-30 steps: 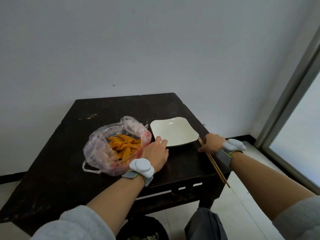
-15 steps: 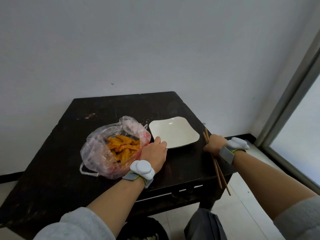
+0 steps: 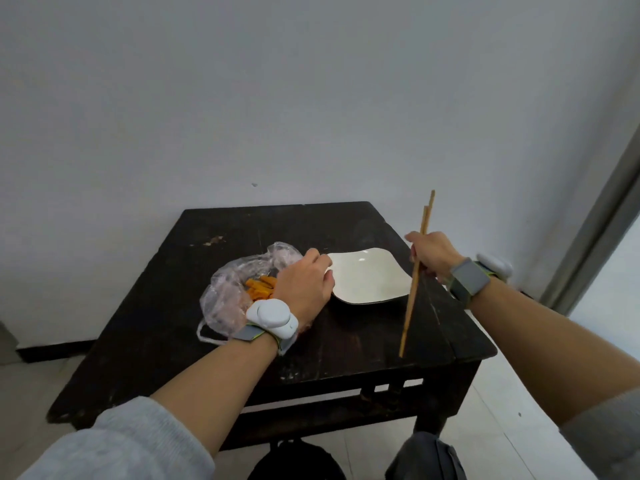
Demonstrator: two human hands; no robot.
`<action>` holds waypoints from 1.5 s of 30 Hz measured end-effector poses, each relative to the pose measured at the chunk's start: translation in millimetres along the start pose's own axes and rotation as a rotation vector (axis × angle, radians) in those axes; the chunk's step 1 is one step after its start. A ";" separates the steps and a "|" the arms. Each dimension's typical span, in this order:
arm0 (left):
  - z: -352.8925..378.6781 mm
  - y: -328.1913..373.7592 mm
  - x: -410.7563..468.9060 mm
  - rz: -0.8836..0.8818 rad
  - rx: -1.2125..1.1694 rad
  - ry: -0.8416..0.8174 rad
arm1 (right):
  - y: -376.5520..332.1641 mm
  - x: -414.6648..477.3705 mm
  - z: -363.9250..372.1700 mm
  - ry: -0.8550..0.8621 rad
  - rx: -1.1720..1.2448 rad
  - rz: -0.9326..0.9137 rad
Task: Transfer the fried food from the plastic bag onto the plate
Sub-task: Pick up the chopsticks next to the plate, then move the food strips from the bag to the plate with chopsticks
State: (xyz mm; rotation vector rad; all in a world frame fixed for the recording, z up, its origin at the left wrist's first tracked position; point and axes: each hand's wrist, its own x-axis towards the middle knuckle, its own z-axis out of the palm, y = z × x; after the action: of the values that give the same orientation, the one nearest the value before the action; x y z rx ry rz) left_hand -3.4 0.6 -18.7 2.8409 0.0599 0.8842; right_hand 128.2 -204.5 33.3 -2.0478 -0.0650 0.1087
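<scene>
Orange strips (image 3: pixel 261 287) lie in the thin bag (image 3: pixel 225 296) just left of the plate (image 3: pixel 367 280); they look light, crisp and greasy, so I'd pinch each gently at mid-length. My left hand (image 3: pixel 304 282) rests on the bag's plate-side edge, fingers bent, though I cannot tell if they pinch the film. My right hand (image 3: pixel 433 254), above the plate's right rim, clasps the chopsticks (image 3: pixel 415 271) nearly upright.
</scene>
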 end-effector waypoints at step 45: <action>16.9 -118.9 -121.4 -0.606 0.042 0.042 | -7.1 -27.9 130.4 0.019 0.679 0.057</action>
State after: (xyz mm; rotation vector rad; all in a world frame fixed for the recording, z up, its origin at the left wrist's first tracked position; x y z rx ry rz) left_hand -92.6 104.7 -120.5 2.5818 0.8949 0.7965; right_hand 86.8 -88.8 -18.7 -1.3717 0.0390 0.1263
